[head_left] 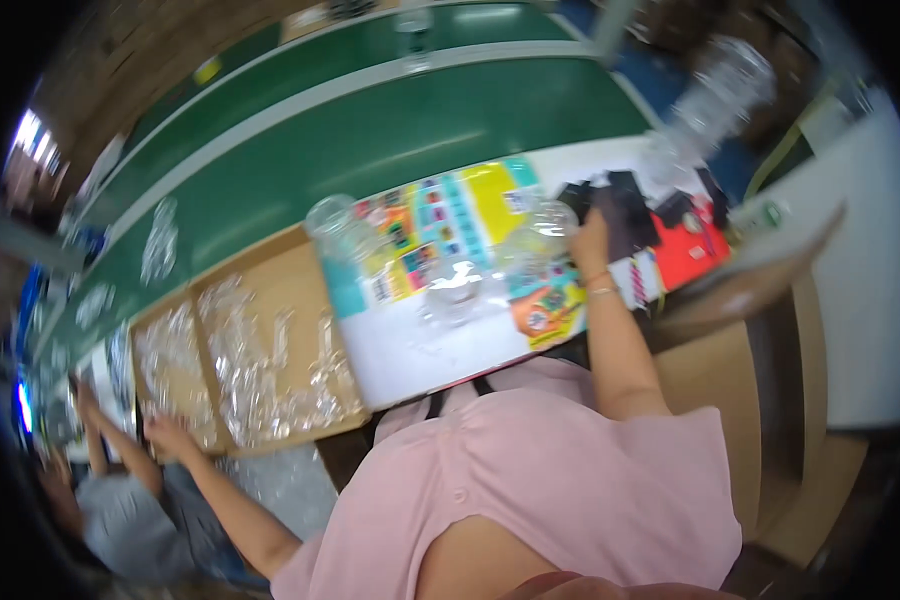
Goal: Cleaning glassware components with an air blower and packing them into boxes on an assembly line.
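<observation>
My right hand (pixel 592 243) reaches to a group of black flat pieces (pixel 627 212) on the right of the work surface. Its fingertips touch or overlap one of them, and blur hides whether they grip it. Over the near edge of a cardboard tray (pixel 260 262) at the left is my left hand (pixel 173 437), its fingers too smeared to read. Clear plastic pieces (pixel 240 350) lie heaped in the tray. Between my hands, a clear round plastic container (pixel 460 290) stands on a colourful printed sheet (pixel 485 190), with another clear container (pixel 545 230) beside my right hand.
A clear container (pixel 338 222) stands by the tray's far corner. Stacked clear containers (pixel 720 95) rise at the far right. Beyond the sheet runs a green conveyor belt (pixel 390 125) carrying a few clear pieces. A co-worker (pixel 135 525) works at my left. An opened cardboard box (pixel 715 390) is at right.
</observation>
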The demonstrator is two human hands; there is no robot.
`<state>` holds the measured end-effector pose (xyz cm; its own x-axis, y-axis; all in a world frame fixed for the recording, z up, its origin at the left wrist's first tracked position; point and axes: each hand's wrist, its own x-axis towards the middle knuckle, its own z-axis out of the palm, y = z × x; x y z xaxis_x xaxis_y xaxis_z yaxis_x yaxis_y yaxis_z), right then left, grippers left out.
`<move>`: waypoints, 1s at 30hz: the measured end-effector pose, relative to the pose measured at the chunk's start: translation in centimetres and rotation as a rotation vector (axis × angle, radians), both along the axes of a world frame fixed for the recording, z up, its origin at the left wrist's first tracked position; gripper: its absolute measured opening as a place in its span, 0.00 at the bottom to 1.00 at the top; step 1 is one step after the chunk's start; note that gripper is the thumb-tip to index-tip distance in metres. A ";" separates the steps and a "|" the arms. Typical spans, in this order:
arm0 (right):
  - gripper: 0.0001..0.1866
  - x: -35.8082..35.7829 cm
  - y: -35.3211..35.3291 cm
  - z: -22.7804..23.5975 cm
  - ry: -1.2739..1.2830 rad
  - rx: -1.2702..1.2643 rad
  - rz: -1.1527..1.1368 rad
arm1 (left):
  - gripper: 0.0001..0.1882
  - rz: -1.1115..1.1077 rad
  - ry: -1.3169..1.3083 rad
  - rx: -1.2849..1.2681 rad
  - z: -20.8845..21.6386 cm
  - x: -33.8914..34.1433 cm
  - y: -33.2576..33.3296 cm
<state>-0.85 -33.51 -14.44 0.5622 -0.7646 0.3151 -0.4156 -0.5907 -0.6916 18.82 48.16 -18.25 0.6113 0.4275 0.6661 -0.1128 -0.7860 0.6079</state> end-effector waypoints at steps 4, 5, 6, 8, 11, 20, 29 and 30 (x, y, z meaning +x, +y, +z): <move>0.20 -0.6 -0.1 0.6 -0.214 0.162 0.072 | 0.15 -0.143 0.210 -0.543 4.6 -1.5 -10.4; 0.20 -0.7 0.0 1.1 -0.194 0.164 0.085 | 0.14 -0.121 0.293 -0.583 4.5 -1.9 -10.5; 0.19 -0.7 0.0 1.4 -0.215 0.172 0.114 | 0.13 -0.095 0.378 -0.620 4.4 -2.3 -10.7; 0.18 -0.7 -0.7 0.9 -0.191 0.172 0.118 | 0.12 -0.141 0.369 -0.648 4.1 -3.2 -11.9; 0.18 -0.7 -1.4 0.0 -0.163 0.120 0.124 | 0.13 -0.220 0.359 -0.698 4.3 -3.5 -12.5; 0.19 -0.2 -0.5 0.4 -0.253 0.217 0.100 | 0.20 -0.488 0.172 -0.605 14.8 -7.3 -23.2; 0.17 -2.6 -0.6 3.0 -0.791 0.424 0.113 | 0.21 -1.123 0.187 -0.774 21.6 -15.0 -42.2; 0.19 -3.0 0.0 4.4 -0.782 0.388 0.151 | 0.21 -1.172 0.158 -0.773 21.8 -15.5 -42.8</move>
<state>-3.86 -33.50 -10.03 0.3980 -0.8326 0.3851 0.3234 -0.2655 -0.9083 3.28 5.32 3.51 0.9069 -0.1523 0.3929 -0.3499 0.2474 0.9035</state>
